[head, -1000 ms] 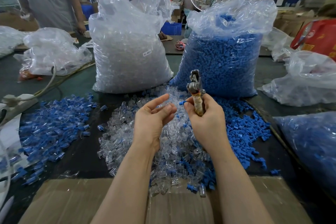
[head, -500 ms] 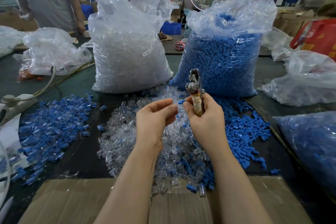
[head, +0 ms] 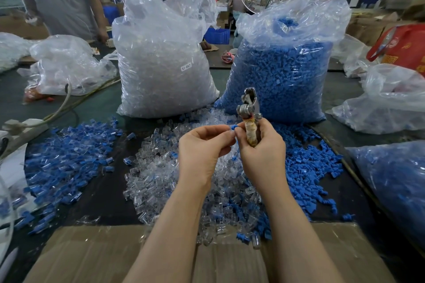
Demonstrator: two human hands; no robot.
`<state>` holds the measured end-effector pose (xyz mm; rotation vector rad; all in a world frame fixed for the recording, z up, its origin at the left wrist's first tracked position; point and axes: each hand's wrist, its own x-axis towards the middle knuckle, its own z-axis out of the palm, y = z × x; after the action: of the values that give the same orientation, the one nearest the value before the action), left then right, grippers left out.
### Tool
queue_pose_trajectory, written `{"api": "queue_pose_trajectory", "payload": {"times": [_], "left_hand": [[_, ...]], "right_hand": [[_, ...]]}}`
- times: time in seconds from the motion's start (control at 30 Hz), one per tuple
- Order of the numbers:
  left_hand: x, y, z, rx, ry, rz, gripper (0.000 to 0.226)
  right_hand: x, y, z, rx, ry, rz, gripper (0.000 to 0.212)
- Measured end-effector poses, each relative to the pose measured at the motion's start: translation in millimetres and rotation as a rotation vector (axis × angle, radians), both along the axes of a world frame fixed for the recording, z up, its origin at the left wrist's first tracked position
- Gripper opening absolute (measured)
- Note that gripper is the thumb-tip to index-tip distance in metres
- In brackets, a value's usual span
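1. Blue plug is held above the bench, at the meeting fingertips of both hands.
2. The left grip pinches it; the right grip clenches the pliers, upright.
3. Likely step: mating plug with one of the clear caps; next, push it squarely home, then drop it on the assembled pile.

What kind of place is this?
Probably a factory floor: a bag of clear parts, a bag of blue parts, heaps on the table, the left hand pinching a blue part, the right hand gripping a tool.
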<state>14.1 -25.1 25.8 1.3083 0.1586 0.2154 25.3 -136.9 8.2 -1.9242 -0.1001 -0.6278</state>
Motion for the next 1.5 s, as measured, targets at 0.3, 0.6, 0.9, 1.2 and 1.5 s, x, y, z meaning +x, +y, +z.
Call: {"api": "queue_pose_trajectory", "payload": {"times": [0.3, 0.6, 0.9, 1.2, 1.5], "left_hand": [[2.5, 0.5, -2.8, 0.233, -0.071, 0.08, 0.012], [4.4, 4.8, -9.8, 0.316, -0.078, 0.115, 0.006], [8.7, 14.0, -8.1, 0.253, -0.145, 0.097, 0.009], [10.1, 21.7, -9.3, 0.222, -0.174, 0.024, 0.006], [8.1, 24.9, -8.4, 0.185, -0.17, -0.043, 0.003]], "right_hand": [[0.7, -2.6, 2.1, 0.023, 0.086, 0.089, 0.006], [-0.4, -9.3, 4.8, 0.064, 0.199, 0.232, 0.015], [-1.4, -23.1, 6.4, -0.203, 0.35, 0.349, 0.011], [-2.8, -23.5, 7.9, -0.266, 0.38, 0.399, 0.01], [-1.7, -22.1, 3.7, -0.302, 0.398, 0.41, 0.017]]}}
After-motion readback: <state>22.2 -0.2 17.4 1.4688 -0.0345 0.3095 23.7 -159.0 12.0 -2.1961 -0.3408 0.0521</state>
